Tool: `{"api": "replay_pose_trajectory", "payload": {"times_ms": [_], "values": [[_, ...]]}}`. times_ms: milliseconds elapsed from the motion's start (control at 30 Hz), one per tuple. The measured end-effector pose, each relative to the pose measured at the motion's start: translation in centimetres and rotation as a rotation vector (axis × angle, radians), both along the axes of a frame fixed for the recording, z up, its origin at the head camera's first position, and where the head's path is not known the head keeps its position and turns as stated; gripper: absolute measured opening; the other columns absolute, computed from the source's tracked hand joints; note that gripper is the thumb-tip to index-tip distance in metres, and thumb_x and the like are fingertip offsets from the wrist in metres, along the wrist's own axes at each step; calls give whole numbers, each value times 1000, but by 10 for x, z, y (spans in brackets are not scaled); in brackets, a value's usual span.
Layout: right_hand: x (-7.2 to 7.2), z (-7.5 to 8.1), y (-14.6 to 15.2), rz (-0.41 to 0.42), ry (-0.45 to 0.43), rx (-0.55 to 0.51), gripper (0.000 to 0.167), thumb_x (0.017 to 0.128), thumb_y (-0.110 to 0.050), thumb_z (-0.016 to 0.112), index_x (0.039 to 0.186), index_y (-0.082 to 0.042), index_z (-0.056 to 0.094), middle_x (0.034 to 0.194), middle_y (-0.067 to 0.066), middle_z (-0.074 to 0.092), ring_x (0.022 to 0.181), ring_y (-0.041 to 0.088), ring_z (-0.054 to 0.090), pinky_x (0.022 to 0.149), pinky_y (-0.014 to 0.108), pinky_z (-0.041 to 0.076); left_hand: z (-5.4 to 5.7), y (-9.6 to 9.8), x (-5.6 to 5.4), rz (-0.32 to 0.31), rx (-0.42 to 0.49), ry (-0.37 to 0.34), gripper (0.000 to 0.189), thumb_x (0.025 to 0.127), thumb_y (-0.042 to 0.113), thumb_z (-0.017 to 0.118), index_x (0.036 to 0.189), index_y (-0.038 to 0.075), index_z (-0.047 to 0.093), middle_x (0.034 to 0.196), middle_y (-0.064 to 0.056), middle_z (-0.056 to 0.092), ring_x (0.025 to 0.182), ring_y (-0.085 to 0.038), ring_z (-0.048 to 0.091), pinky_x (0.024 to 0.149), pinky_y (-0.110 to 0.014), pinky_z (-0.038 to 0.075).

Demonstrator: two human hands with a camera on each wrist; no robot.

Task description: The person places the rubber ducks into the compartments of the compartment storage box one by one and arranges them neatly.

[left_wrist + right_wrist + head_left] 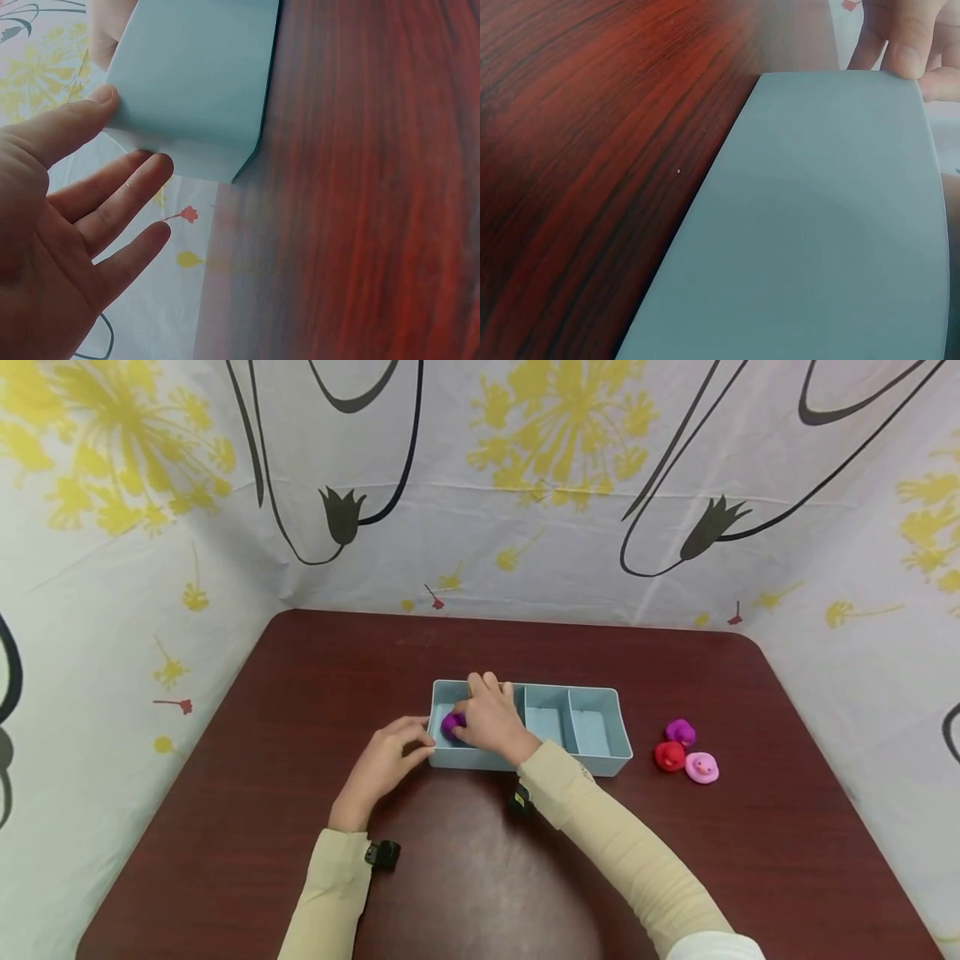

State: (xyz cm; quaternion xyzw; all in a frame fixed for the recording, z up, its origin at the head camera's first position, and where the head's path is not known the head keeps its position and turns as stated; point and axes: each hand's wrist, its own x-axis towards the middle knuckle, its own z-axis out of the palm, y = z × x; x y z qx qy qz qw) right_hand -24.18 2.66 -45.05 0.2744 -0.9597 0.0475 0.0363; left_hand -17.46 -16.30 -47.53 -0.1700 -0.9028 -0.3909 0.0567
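A light blue divided box [491, 760] stands on the dark red-brown table. My left hand [382, 760] is at its left end, thumb on the rim corner and the other fingers spread by the end wall, as the left wrist view shows. My right hand [491, 714] reaches into the left part of the box, its thumb by a purple rubber duck [452, 724] in the leftmost compartment. The fingers are near the far rim. The hand covers part of the duck and the neighbouring compartment, so its grip is unclear. In the right wrist view the box's front wall [802, 217] hides that hand's fingertips.
Right of the box, a purple duck [680, 732], a red duck [670, 757] and a pink duck [702, 767] sit close together on the table [450, 877]. A patterned white cloth [450, 527] hangs behind the table and along its sides.
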Motion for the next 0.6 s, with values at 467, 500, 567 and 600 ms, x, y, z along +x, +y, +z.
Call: {"api": "replay_pose_trajectory", "payload": {"times_ms": [467, 500, 567, 600], "values": [[2, 6, 1, -7, -42, 19, 30, 81, -43, 72, 102, -22, 76, 97, 2, 43, 96, 21, 33, 73, 40, 27, 1, 1, 2, -11, 17, 13, 7, 86, 13, 71, 86, 18, 66, 126, -10, 62, 112, -25, 61, 89, -42, 54], [2, 8, 1, -5, -43, 15, 31, 81, -44, 72, 103, -22, 75, 97, 2, 43, 96, 21, 33, 73, 40, 27, 1, 1, 2, -14, 17, 13, 7, 86, 13, 71, 87, 18, 66, 126, -10, 62, 112, -26, 61, 89, -42, 54], [3, 10, 3, -2, -47, -3, 31, 81, -44, 72, 105, -23, 75, 97, 1, 44, 95, 21, 33, 73, 40, 27, 1, 0, 2, -16, 15, 13, 7, 86, 13, 70, 87, 18, 66, 126, -11, 62, 112, -26, 61, 90, -42, 53], [3, 11, 5, 0, -44, -14, 31, 81, -44, 72, 106, -24, 74, 97, 1, 44, 95, 20, 33, 73, 40, 27, 1, 0, 2, -16, 12, 14, 7, 86, 13, 70, 87, 19, 66, 126, -11, 62, 112, -26, 60, 90, -42, 53]]}}
